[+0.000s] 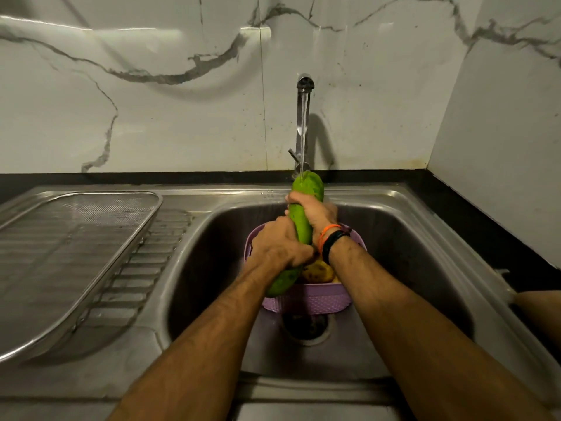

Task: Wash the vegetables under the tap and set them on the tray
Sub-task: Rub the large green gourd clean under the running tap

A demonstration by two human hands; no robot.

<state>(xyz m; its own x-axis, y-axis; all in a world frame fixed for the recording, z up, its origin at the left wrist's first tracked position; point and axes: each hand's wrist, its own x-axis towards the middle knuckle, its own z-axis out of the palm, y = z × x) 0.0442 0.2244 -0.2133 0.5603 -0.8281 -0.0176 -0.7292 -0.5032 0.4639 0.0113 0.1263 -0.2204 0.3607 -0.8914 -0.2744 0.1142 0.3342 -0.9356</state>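
Nearest, the left hand (pixel 277 243) is curled round the lower half of a long green gourd (pixel 304 221), whose near end sticks out below this hand. Under both hands a purple basket (pixel 306 299) sits in the sink (pixel 425 253), and a yellow vegetable (pixel 318 271) lies in it, just beside the right wrist. Beyond the left hand, the right hand (pixel 314 212) grips the upper half of the gourd. Past the right hand, water from the tap (pixel 304 86) falls on the far tip of the gourd. So the washing step is in hand. Well to the left of the left hand, the mesh tray (pixel 76 253) lies on the surface. I judge that the next move calls for rinsing the lower part, then carrying the gourd left to the tray.
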